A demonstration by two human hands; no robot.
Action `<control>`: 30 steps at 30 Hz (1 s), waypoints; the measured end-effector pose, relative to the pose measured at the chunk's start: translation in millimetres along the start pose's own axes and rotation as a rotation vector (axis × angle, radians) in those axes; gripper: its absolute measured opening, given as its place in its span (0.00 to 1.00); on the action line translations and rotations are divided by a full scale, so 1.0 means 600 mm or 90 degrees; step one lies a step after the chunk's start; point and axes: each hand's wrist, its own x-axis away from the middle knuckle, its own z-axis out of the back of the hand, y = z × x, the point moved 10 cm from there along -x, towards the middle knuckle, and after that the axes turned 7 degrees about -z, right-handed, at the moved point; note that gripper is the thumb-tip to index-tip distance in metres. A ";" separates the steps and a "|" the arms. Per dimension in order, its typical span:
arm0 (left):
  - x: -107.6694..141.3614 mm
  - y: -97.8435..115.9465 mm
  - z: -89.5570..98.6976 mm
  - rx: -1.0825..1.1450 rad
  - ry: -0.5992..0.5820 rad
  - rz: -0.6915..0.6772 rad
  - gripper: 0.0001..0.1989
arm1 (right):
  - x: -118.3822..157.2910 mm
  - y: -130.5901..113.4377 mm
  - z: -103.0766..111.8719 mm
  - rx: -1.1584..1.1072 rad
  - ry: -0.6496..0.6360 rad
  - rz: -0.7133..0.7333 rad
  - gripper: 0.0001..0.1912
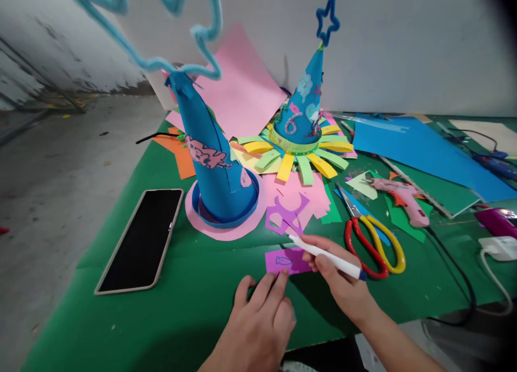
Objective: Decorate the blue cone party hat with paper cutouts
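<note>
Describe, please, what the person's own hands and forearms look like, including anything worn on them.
The left hand and right hand are both ungloved, with no rings visible. The right wrist and visible forearm have no sleeve, watch or bracelet. The picture's edge cuts off the left forearm, so its sleeve cannot be judged.

A smartphone (141,243) lies screen-up on the green worktop (161,329), left of a blue cone hat (218,173) with a pink disc brim. Behind it to the right stands another blue cone hat (301,111), topped by a star (327,21) and ringed with yellow and green paper strips. Red-and-yellow-handled scissors (365,234) lie open beside a pink glue gun (404,194).
</note>
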 end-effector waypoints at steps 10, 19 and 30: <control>-0.002 0.000 -0.001 0.008 -0.041 -0.005 0.09 | 0.002 -0.016 0.002 0.083 0.070 0.080 0.06; -0.003 0.001 -0.001 0.006 -0.048 -0.005 0.09 | -0.005 -0.023 -0.008 0.141 0.066 0.049 0.05; -0.003 0.003 -0.003 0.011 -0.062 -0.008 0.07 | -0.003 -0.016 -0.013 0.180 0.050 0.043 0.06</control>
